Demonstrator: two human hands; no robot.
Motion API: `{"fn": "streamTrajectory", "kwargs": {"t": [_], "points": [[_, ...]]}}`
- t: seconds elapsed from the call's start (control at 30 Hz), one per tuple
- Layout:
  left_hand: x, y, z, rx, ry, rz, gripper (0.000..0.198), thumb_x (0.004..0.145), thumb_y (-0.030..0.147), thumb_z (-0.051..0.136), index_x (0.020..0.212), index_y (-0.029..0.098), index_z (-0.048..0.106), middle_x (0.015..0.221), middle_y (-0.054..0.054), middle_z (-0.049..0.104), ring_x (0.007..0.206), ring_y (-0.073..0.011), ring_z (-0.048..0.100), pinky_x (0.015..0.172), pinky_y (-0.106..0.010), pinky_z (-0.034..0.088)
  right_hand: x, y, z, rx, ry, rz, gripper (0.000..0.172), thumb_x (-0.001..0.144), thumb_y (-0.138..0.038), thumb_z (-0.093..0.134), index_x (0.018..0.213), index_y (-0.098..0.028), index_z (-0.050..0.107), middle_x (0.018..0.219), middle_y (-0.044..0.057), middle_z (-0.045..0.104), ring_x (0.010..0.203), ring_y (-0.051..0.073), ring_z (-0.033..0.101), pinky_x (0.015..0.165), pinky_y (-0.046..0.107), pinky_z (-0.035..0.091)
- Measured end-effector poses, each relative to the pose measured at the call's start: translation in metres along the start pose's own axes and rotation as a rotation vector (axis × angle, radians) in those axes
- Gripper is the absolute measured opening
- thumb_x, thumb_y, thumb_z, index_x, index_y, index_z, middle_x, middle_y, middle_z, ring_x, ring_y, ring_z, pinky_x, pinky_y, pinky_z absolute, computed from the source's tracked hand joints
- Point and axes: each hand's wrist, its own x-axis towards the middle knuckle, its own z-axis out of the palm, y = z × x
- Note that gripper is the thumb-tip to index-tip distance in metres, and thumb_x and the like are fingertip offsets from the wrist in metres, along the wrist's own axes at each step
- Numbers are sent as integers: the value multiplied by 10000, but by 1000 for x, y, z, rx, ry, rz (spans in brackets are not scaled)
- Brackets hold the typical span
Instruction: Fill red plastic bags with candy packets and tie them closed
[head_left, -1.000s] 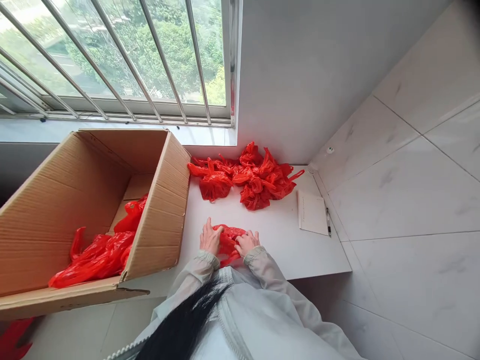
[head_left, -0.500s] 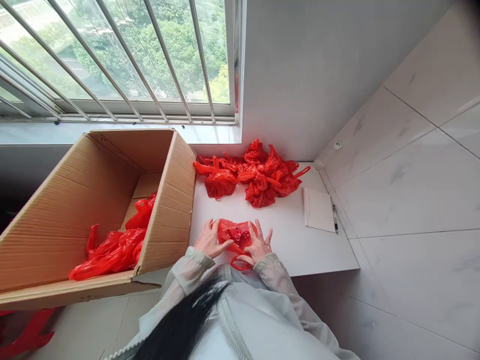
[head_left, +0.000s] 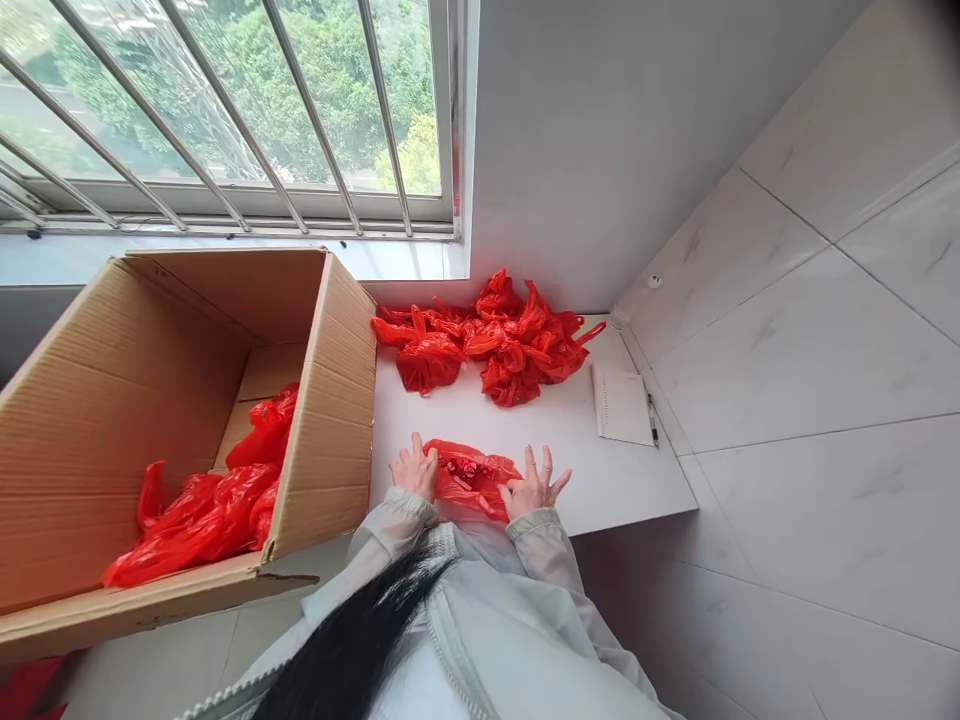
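A red plastic bag (head_left: 469,478) with something small inside lies on the white table (head_left: 585,470) close to my body. My left hand (head_left: 414,470) rests on the bag's left edge with its fingers stretched out. My right hand (head_left: 535,484) sits at the bag's right edge, fingers spread apart, touching the plastic. Neither hand grips the bag.
A heap of tied red bags (head_left: 487,340) lies at the table's far side under the window. A large open cardboard box (head_left: 330,400) at the left holds more red bags (head_left: 210,500). A notepad (head_left: 621,402) and a pen (head_left: 652,420) lie at the right, by the tiled wall.
My hands were bunched on the bag a second ago. They have since spread apart to its two edges and the fingers have opened, leaving the bag flatter on the table.
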Motion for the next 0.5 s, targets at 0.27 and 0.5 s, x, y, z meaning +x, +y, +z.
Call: {"fn": "streamTrajectory", "kwargs": {"t": [0.27, 0.5], "points": [[-28, -10, -16, -89, -142, -12, 802, 768, 102, 689, 1488, 295, 395, 1586, -310, 109, 910, -401, 718, 770, -475, 560, 3, 13, -29, -64, -1, 142, 600, 598, -211, 867, 1163, -178, 667, 1632, 238, -16, 1474, 473, 9, 1042, 783, 39], [-26, -8, -27, -79, -164, -7, 927, 744, 154, 755, 1533, 297, 289, 1591, -325, 63, 939, -378, 721, 807, -453, 564, 6, 11, -53, -149, -69, 100, 653, 622, -231, 845, 1234, -170, 627, 1631, 237, -55, 1481, 460, 36, 1049, 778, 94]]}}
